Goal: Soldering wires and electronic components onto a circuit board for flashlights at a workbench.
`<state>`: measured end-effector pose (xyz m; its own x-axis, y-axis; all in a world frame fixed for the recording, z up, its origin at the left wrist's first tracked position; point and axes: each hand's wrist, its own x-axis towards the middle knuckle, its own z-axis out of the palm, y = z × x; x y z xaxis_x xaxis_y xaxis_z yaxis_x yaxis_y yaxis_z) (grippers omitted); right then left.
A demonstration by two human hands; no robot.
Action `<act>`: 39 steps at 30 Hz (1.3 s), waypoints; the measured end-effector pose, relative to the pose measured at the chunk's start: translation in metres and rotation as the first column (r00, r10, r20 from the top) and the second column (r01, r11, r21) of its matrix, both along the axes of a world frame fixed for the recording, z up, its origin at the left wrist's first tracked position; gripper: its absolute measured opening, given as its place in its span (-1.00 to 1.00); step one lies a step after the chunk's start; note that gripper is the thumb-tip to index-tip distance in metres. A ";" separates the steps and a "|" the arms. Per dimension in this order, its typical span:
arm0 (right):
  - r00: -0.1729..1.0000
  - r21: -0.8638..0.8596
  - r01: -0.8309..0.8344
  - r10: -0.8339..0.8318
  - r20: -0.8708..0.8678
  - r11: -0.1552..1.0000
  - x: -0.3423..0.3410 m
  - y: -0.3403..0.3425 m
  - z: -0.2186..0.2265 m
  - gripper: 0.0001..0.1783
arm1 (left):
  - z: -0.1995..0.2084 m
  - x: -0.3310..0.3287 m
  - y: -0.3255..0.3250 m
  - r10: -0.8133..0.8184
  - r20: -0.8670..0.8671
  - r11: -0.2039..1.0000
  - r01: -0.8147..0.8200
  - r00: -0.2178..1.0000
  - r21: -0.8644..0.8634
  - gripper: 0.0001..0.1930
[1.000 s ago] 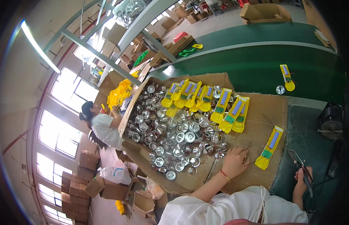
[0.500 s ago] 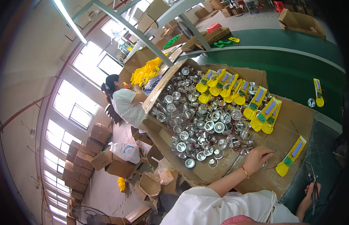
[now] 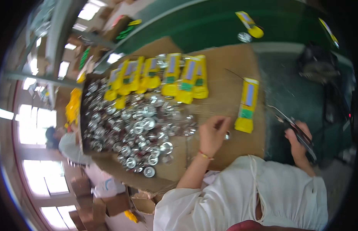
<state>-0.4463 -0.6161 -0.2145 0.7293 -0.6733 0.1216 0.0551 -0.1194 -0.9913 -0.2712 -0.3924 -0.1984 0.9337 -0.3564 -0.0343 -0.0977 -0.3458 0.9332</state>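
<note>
Head camera: the right hand (image 3: pixel 299 139) is wrapped around a thin tool (image 3: pixel 290 122), with its metal tip pointing up and to the left. The left hand (image 3: pixel 213 134) is over the brown cardboard (image 3: pixel 225 98). Its fingers are bent in close together, but they are blurry, so I cannot tell if they pinch anything. A tiny shiny bit (image 3: pixel 227 135) shows right beside them.

One yellow strip (image 3: pixel 246 104) lies on the cardboard, between the two hands and nearer the left one. On it are a purple block (image 3: pixel 250 94) and a green board (image 3: pixel 246 113). A thin dark wire (image 3: pixel 234 73) sticks out near its top end. More yellow strips (image 3: pixel 185 81) lie by a big heap of silver cups (image 3: pixel 142 125), farther left.

I think the strip is light and stiff, and smooth enough to slide. The wire looks bendy and could come loose if tugged. The best place to hold is likely the yellow sides or the bare bottom end, away from the board and wire. The tool looks stiff; its thick back part seems best to hold, since the tip may be sharp or hot.
</note>
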 end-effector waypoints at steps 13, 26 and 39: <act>0.962 -0.155 -0.267 0.272 0.008 0.951 0.022 0.021 0.029 -0.84 | 0.008 -0.010 -0.019 -0.148 -0.086 0.987 0.142 0.985 -0.072 -0.89; 0.981 -0.035 -0.184 0.181 -0.064 0.982 0.029 0.025 0.023 -0.81 | 0.010 -0.002 -0.028 -0.223 -0.038 0.969 0.226 0.974 0.102 -0.85; 0.965 0.158 -0.180 0.206 -0.162 0.971 0.025 0.026 0.020 -0.87 | 0.009 -0.002 -0.028 -0.228 -0.074 0.972 0.232 0.971 0.045 -0.91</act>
<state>-0.4211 -0.5906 -0.1948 0.8484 -0.5187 -0.1058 -0.1132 0.0175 -0.9934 -0.2731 -0.4201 -0.1899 0.8216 -0.5574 -0.1196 -0.1171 -0.3704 0.9215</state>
